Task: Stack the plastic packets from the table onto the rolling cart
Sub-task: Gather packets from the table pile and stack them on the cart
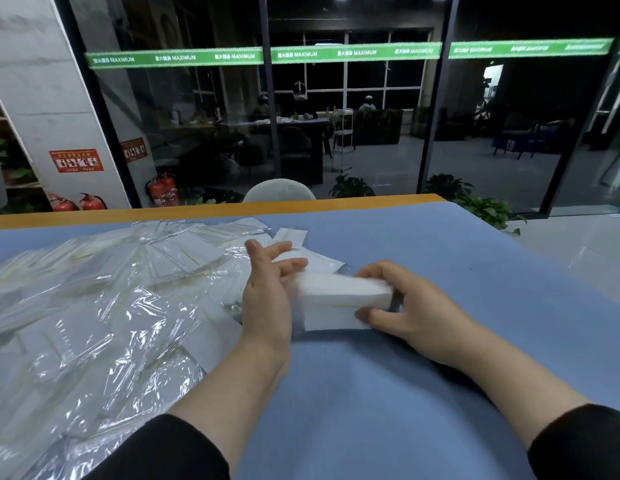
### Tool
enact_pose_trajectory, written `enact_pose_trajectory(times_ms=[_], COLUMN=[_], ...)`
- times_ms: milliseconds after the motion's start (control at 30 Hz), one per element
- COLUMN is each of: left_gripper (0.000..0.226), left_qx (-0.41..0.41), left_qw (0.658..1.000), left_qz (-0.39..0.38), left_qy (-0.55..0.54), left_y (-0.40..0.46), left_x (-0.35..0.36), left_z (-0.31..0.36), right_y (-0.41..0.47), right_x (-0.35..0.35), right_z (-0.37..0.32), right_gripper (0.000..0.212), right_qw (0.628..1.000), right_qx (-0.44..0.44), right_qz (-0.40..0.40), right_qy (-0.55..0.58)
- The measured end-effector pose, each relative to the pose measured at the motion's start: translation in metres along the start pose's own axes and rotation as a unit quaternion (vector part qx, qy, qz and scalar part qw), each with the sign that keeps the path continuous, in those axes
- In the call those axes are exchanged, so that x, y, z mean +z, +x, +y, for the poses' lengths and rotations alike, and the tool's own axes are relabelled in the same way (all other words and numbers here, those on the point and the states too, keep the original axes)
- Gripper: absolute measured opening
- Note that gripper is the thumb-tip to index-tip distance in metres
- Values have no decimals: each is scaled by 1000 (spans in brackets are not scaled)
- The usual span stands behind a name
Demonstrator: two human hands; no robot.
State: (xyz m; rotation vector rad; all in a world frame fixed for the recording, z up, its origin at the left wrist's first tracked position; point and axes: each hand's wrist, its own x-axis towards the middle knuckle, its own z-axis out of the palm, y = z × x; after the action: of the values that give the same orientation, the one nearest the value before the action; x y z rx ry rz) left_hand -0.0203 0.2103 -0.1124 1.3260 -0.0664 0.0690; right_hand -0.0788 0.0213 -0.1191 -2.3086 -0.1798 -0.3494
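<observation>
1. The blue-covered bench [440, 258] has bare cloth from the hands out to its right edge; its wooden far edge lies beyond the packets.
2. A loose heap of clear plastic packets [104, 306] fills the left side.
3. A white stack of packets [339, 299] sits between both hands — long axis left to right.
4. The right hand [409, 306] grips its right end; the left hand [267, 292], fingers straight, presses the left end.

Both hands square white packet stack [339, 299]
</observation>
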Motion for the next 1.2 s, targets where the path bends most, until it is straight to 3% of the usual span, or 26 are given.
enact_pose_trajectory(times_ms=[233,400,567,700,833,867,967,1100,1200], left_gripper=[61,66,80,50,81,76,34,40,44], left_qx=[-15,25,83,123,137,141,123,84,76], left_qw=[997,993,944,921,896,887,864,830,805], left_qz=[-54,-97,-243,-303,-380,-403,-471,-540,-578], left_qy=[55,69,206,210,183,175,128,111,109], left_y=[-3,-7,-20,-49,-91,-108,-158,-215,-246], left_x=[4,-4,-5,42,105,124,173,225,260], left_z=[-2,4,16,35,32,36,44,44,46], right_y=[1,-1,-34,-99,-175,-195,-252,-318,-351], right_x=[1,-5,-37,-81,-133,-146,-183,-229,-253], right_z=[0,-8,-31,-43,-54,-57,-65,-70,-65], right_gripper=[37,32,32,36,39,40,47,50,38], right_qw=[1000,998,997,990,971,965,950,939,921], right_qx=[18,25,32,46,99,111,155,208,222], right_qz=[-17,38,72,130,217,235,268,274,319], right_qy=[1,33,28,-19,-28,-31,-36,-6,-28])
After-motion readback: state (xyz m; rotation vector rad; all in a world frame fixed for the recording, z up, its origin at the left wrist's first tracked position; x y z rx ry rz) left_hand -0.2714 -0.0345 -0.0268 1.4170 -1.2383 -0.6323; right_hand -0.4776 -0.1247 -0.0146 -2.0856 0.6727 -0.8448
